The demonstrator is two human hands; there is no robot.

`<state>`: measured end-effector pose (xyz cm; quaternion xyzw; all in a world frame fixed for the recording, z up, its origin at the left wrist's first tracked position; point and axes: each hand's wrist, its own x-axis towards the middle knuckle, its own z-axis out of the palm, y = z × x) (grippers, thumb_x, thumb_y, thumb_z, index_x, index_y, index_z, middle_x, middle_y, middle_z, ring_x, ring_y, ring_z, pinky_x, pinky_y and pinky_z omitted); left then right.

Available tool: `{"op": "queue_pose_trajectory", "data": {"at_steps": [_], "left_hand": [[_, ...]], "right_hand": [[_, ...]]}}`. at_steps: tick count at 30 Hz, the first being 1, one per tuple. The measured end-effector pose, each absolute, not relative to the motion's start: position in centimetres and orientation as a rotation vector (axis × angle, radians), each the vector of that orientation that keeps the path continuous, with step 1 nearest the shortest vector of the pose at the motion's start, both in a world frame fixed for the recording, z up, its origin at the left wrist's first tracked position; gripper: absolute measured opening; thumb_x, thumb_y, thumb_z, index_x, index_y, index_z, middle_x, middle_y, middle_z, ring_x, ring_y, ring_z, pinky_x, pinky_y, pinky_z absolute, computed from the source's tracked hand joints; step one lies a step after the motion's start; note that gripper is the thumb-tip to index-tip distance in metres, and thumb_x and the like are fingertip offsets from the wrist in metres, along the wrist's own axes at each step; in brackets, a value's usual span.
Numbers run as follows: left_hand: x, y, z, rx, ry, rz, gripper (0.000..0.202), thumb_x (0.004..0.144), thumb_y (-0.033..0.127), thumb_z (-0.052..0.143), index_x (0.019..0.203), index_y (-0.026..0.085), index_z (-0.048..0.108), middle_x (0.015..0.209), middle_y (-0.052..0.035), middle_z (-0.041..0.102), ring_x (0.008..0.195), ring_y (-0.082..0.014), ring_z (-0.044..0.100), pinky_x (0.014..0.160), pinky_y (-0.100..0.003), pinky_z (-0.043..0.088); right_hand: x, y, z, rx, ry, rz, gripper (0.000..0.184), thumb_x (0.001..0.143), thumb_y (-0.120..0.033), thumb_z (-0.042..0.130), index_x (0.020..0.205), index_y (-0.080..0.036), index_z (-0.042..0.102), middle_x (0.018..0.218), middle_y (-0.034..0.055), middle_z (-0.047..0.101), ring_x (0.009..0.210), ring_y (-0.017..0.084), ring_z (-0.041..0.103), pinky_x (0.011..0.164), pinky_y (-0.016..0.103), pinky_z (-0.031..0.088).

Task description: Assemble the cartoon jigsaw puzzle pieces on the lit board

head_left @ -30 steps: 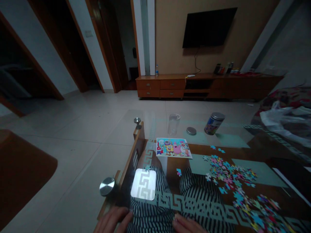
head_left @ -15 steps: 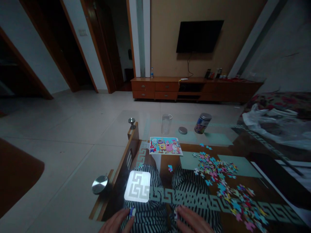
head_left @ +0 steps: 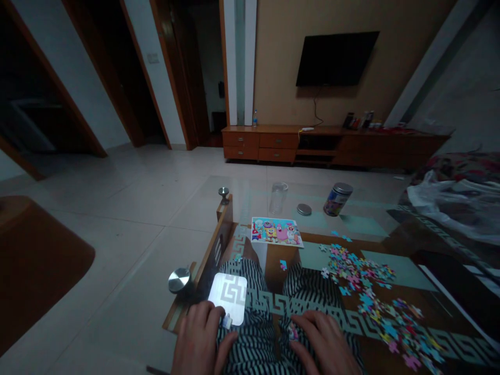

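Between the thumb and fingers of my left hand (head_left: 201, 333) is a small pale and blue puzzle piece (head_left: 227, 321), at the lower edge of a bright white square patch on the glass table. My right hand (head_left: 326, 341) pinches another puzzle piece (head_left: 292, 332), multicoloured, to the right of the left hand. A single blue and pink piece (head_left: 283, 265) lies farther forward, below a cartoon picture card (head_left: 277, 232). To the right spreads a loose heap of puzzle pieces (head_left: 353, 268).
Behind the card stand a clear jar (head_left: 278, 198), a silver lid (head_left: 304, 209) and a printed can (head_left: 338, 200). The glass tabletop (head_left: 258, 307) has a metal knob (head_left: 179, 280) at its left. A plastic bag (head_left: 453, 198) and dark flat object (head_left: 449, 281) lie right.
Both hands have come forward, farther into view, each with its puzzle piece. The left hand now reaches the white patch's lower edge. The camera has turned left, so the scene sits farther right.
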<state>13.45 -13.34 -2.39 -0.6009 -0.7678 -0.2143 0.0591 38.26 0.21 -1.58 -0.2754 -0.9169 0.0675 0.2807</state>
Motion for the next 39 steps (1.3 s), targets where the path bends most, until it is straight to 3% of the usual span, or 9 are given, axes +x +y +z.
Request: {"op": "queue_pose_trajectory", "data": {"at_steps": [4,8,12,17,23,29,39], "left_hand": [[13.8,-12.7,-1.0,-1.922,-2.486,-0.759,0.01,0.087,0.03,0.054,0.089,0.025,0.063,0.092,-0.0041,0.061,0.087,-0.0232,0.056,0.072,-0.036,0.047],[13.4,-13.1,-1.0,-1.985,-2.495,-1.025,0.02,0.087,0.017,0.048,0.096,0.027,0.063,0.096,-0.0038,0.06,0.092,-0.0222,0.053,0.078,-0.036,0.046],[13.1,-13.4,-1.0,-1.905,-2.574,-1.19,0.027,0.082,0.022,0.06,0.109,0.026,0.059,0.108,-0.0055,0.057,0.101,-0.0235,0.052,0.087,-0.038,0.048],[13.1,-13.0,0.0,-1.968,-2.569,-1.121,0.011,0.085,0.024,0.055,0.093,0.024,0.063,0.097,-0.0045,0.057,0.094,-0.0224,0.054,0.08,-0.035,0.049],[12.4,-12.9,0.5,-2.1,-2.565,-1.09,0.012,0.088,0.023,0.052,0.089,0.025,0.064,0.094,-0.004,0.058,0.093,-0.0215,0.054,0.079,-0.034,0.048],[11.9,-13.4,0.8,-2.065,-2.616,-1.225,0.019,0.085,0.02,0.056,0.102,0.026,0.06,0.104,-0.0048,0.058,0.101,-0.0219,0.054,0.087,-0.035,0.048],[12.0,-13.7,0.3,-2.06,-2.517,-1.207,0.027,0.082,0.018,0.056,0.107,0.028,0.063,0.107,-0.005,0.057,0.103,-0.0228,0.055,0.089,-0.038,0.049]], "right_hand": [[37.6,0.3,-1.5,-0.728,-2.474,0.227,0.019,0.083,-0.02,0.058,0.102,-0.022,0.064,0.089,0.006,0.066,0.081,0.021,0.065,0.069,0.03,0.057],[37.7,0.3,-1.4,-0.72,-2.471,0.289,0.018,0.084,-0.019,0.058,0.101,-0.023,0.064,0.088,0.0048,0.065,0.08,0.02,0.064,0.069,0.029,0.056],[38.0,0.5,-1.0,-0.704,-2.424,0.333,0.022,0.083,-0.02,0.06,0.105,-0.023,0.062,0.091,0.0048,0.066,0.083,0.02,0.065,0.071,0.029,0.057],[38.4,0.4,-0.5,-0.738,-2.368,0.413,0.023,0.083,-0.017,0.059,0.105,-0.023,0.063,0.091,0.0042,0.065,0.083,0.019,0.066,0.071,0.028,0.057],[38.0,0.2,-0.3,-0.787,-2.413,0.475,0.019,0.082,-0.016,0.059,0.098,-0.024,0.065,0.089,0.0038,0.064,0.083,0.019,0.065,0.071,0.03,0.057],[37.7,0.2,-0.2,-0.728,-2.397,0.447,0.016,0.083,-0.019,0.059,0.098,-0.024,0.065,0.086,0.0042,0.063,0.081,0.019,0.065,0.068,0.028,0.057],[38.4,-0.2,-0.8,-0.764,-2.313,0.447,0.018,0.086,-0.019,0.056,0.101,-0.023,0.065,0.09,0.0046,0.063,0.083,0.018,0.065,0.071,0.027,0.057]]}}
